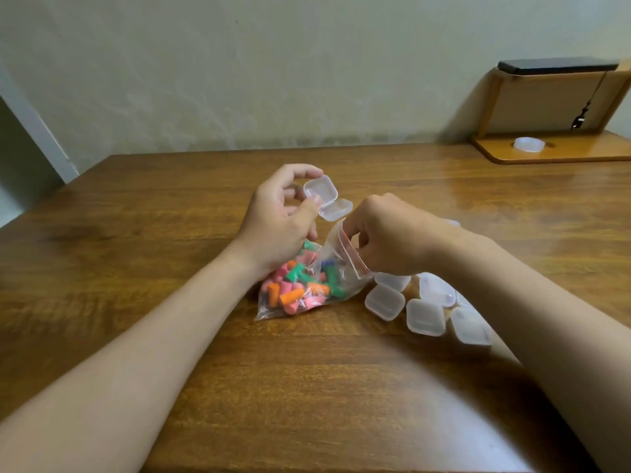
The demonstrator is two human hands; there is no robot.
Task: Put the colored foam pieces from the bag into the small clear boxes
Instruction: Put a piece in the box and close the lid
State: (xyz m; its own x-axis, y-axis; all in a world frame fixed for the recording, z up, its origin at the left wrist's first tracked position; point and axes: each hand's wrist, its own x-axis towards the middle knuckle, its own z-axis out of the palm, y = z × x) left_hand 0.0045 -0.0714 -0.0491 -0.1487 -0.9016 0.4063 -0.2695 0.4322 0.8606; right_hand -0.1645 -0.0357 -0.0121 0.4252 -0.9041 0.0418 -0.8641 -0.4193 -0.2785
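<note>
Head view: left hand [280,216] pinches open clear box [327,198]; right hand [386,233] curled into zip bag [336,254] mouth, grip unclear. Best: pinch few foam pieces [293,290], hold box level nearby.

A single wide-angle view, worn on the person's head, looks forward and down across the wooden table [170,233] toward its far edge and the pale wall [239,63] behind. It sits close: both forearms enter from the bottom corners. The left hand [280,216], holding a small clear box [322,191], and the right hand [386,233], gripping the bag [338,254] at its mouth, meet mid-frame. The table's far left corner shows at upper left, and a wooden shelf [546,151] stands at the far right edge.
</note>
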